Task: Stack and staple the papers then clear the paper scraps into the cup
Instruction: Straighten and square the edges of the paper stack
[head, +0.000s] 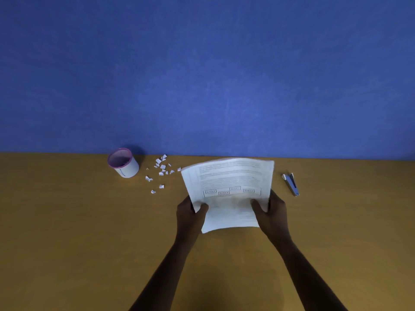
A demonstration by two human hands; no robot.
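**Both your hands hold the papers above the table**

Your left hand (190,209) grips the left edge of the papers (226,189), thumb curled over the printed face and fingers behind the sheets. Your right hand (270,211) holds the right edge the same way, thumb on top near the lower part of the page. The papers sit between your two hands, lifted off the table (78,232) and tilted so the printed side faces you; the top edge bends slightly away toward the blue wall (202,63). The text on the page is too blurred to read, though a row of small boxes shows across the middle.

The paper scraps (160,170) lie scattered on the table to the left of the papers, beyond your left hand, the nearest scrap just beside the top left corner of the sheets. The cup (123,163), white with a purple rim, stands upright further left, near the scraps and close to the wall. The stapler (291,183) lies on the table to the right of the papers, apart from your right hand.
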